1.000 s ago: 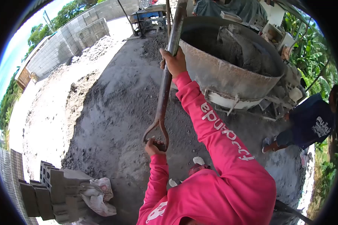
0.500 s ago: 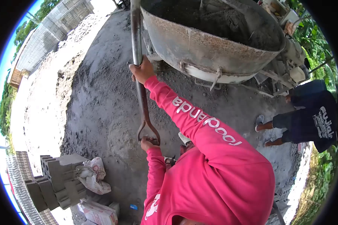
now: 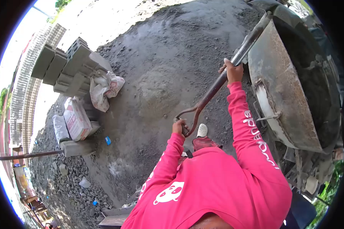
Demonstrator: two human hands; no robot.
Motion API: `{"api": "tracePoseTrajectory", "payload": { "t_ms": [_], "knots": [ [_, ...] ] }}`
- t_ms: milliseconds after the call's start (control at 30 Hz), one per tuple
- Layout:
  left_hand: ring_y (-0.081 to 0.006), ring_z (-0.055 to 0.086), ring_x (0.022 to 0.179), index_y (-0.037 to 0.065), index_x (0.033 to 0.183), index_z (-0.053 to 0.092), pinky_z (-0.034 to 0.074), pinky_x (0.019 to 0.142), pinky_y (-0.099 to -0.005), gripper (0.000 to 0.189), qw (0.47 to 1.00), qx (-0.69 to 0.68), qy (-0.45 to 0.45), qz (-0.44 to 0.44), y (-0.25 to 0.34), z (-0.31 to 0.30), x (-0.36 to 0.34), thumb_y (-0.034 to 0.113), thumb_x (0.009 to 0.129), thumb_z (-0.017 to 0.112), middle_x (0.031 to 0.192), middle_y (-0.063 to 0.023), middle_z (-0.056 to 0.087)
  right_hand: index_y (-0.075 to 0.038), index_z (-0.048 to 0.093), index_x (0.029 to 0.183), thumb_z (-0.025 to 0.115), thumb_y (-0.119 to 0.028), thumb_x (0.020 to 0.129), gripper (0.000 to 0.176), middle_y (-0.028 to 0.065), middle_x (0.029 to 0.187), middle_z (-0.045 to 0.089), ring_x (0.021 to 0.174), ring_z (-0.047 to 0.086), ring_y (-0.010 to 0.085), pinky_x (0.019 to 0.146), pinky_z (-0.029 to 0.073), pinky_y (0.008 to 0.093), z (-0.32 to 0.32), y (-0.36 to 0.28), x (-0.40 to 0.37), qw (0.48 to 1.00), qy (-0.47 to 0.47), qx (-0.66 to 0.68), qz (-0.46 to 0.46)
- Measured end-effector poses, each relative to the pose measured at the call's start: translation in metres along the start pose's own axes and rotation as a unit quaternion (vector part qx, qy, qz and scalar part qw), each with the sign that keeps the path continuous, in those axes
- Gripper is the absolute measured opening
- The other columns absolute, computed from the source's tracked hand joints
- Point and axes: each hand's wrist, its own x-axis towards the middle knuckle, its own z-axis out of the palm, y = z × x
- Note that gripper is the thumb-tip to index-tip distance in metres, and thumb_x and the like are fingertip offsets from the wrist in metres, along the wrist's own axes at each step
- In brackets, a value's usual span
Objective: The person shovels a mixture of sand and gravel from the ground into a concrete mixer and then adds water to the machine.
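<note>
The shovel (image 3: 211, 92) slants up toward the mixer drum (image 3: 273, 76), its shaft running close along the drum's rusty outer wall, with the blade end out of sight past the rim. The right hand (image 3: 232, 71) grips the shaft just beside the drum wall, fingers wrapped tight round it. The left hand (image 3: 179, 125) holds the D-shaped grip at the shovel's low end, farther out from the drum, fingers curled through the loop. Both sleeves are pink. Well away from the drum, across the grey gravel ground (image 3: 156, 65), stand stacked concrete blocks (image 3: 65, 65), with a crumpled sack (image 3: 105, 87) against them and cement bags (image 3: 77, 120) just below.
</note>
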Motion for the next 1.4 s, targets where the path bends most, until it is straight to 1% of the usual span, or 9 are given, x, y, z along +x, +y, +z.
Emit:
{"api": "tracePoseTrajectory", "payload": {
  "t_ms": [100, 233, 300, 367, 500, 600, 833, 1100, 1400],
  "knots": [
    [-0.0227, 0.058, 0.062, 0.005, 0.097, 0.047, 0.049, 0.052, -0.0374, 0.028, 0.986, 0.099, -0.133, -0.018, -0.019, -0.083, -0.04, 0.023, 0.077, 0.058, 0.081, -0.0105, 0.056, -0.005, 0.042, 0.076, 0.059, -0.006, 0.075, 0.018, 0.0063, 0.058, 0.049, 0.046, 0.052, 0.0163, 0.044, 0.047, 0.0311, 0.035, 0.01, -0.019, 0.98, -0.125, 0.115, 0.099],
    [-0.0235, 0.048, 0.105, 0.005, 0.129, 0.029, 0.037, 0.092, -0.0433, 0.063, 0.928, -0.305, -0.21, -0.043, -0.082, -0.174, -0.148, 0.023, 0.078, 0.06, 0.118, -0.0135, 0.046, -0.011, 0.044, 0.08, 0.061, -0.011, 0.074, 0.018, 0.0007, 0.059, 0.044, 0.044, 0.043, 0.012, 0.043, 0.042, 0.029, 0.08, 0.087, -0.067, 0.929, -0.197, 0.122, 0.289],
    [-0.0224, 0.054, 0.093, 0.002, 0.122, 0.04, 0.044, 0.084, -0.0394, 0.055, 0.975, -0.021, -0.068, 0.21, -0.106, -0.192, -0.183, 0.012, 0.073, 0.063, 0.105, -0.0121, 0.054, -0.011, 0.045, 0.079, 0.061, -0.011, 0.073, 0.017, -0.0006, 0.059, 0.043, 0.044, 0.043, 0.0114, 0.042, 0.041, 0.0276, 0.103, 0.14, -0.11, 0.929, -0.144, 0.022, 0.34],
    [-0.019, 0.059, 0.071, 0.0, 0.106, 0.052, 0.05, 0.065, -0.0339, 0.041, 0.91, -0.101, 0.307, 0.259, -0.167, -0.213, -0.185, 0.001, 0.067, 0.064, 0.085, -0.0097, 0.058, -0.008, 0.048, 0.075, 0.061, -0.01, 0.072, 0.013, 0.0021, 0.057, 0.046, 0.043, 0.044, 0.0132, 0.041, 0.041, 0.0279, 0.11, 0.258, -0.183, 0.886, -0.118, -0.127, 0.43],
    [-0.015, 0.05, 0.041, 0.001, 0.08, 0.053, 0.041, 0.036, -0.0298, 0.017, 0.82, -0.245, 0.452, 0.251, -0.239, -0.226, -0.212, -0.003, 0.066, 0.062, 0.065, -0.0071, 0.055, -0.004, 0.051, 0.072, 0.058, -0.007, 0.073, 0.008, 0.0031, 0.056, 0.046, 0.044, 0.047, 0.0153, 0.041, 0.044, 0.029, 0.054, 0.392, -0.315, 0.755, -0.162, -0.231, 0.592],
    [-0.0167, 0.045, 0.033, -0.001, 0.082, 0.053, 0.035, 0.031, -0.0292, 0.016, 0.739, -0.242, 0.621, 0.095, -0.237, -0.191, -0.235, -0.004, 0.067, 0.058, 0.046, -0.0082, 0.048, 0.0, 0.053, 0.072, 0.057, -0.008, 0.071, 0.009, 0.0076, 0.055, 0.05, 0.043, 0.05, 0.0197, 0.039, 0.044, 0.0326, -0.026, 0.454, -0.414, 0.629, -0.206, -0.389, 0.641],
    [-0.0168, 0.042, 0.033, 0.001, 0.082, 0.048, 0.034, 0.027, -0.03, 0.018, 0.627, -0.309, 0.714, -0.037, -0.31, -0.253, -0.209, -0.006, 0.066, 0.05, 0.045, -0.0071, 0.041, 0.002, 0.053, 0.072, 0.057, -0.007, 0.07, 0.011, 0.0084, 0.055, 0.051, 0.046, 0.054, 0.021, 0.042, 0.046, 0.0344, -0.075, 0.501, -0.497, 0.585, -0.184, -0.395, 0.684],
    [-0.0142, 0.04, 0.038, 0.004, 0.067, 0.042, 0.036, 0.034, -0.0295, 0.016, 0.726, -0.291, 0.615, 0.098, -0.193, -0.235, 0.028, -0.006, 0.065, 0.053, 0.052, -0.0041, 0.041, 0.003, 0.051, 0.073, 0.056, -0.005, 0.07, 0.01, 0.01, 0.057, 0.051, 0.045, 0.051, 0.0186, 0.042, 0.047, 0.0307, 0.081, 0.664, -0.285, 0.679, -0.232, -0.392, 0.575],
    [-0.0151, 0.043, 0.039, -0.003, 0.082, 0.051, 0.036, 0.034, -0.0276, 0.021, 0.694, -0.261, 0.666, 0.082, -0.269, -0.191, -0.011, -0.008, 0.061, 0.053, 0.055, -0.0074, 0.046, 0.004, 0.051, 0.075, 0.057, -0.005, 0.068, 0.012, 0.01, 0.058, 0.052, 0.047, 0.054, 0.0202, 0.043, 0.048, 0.0325, 0.022, 0.61, -0.291, 0.635, -0.247, -0.442, 0.584]
  ]
}}
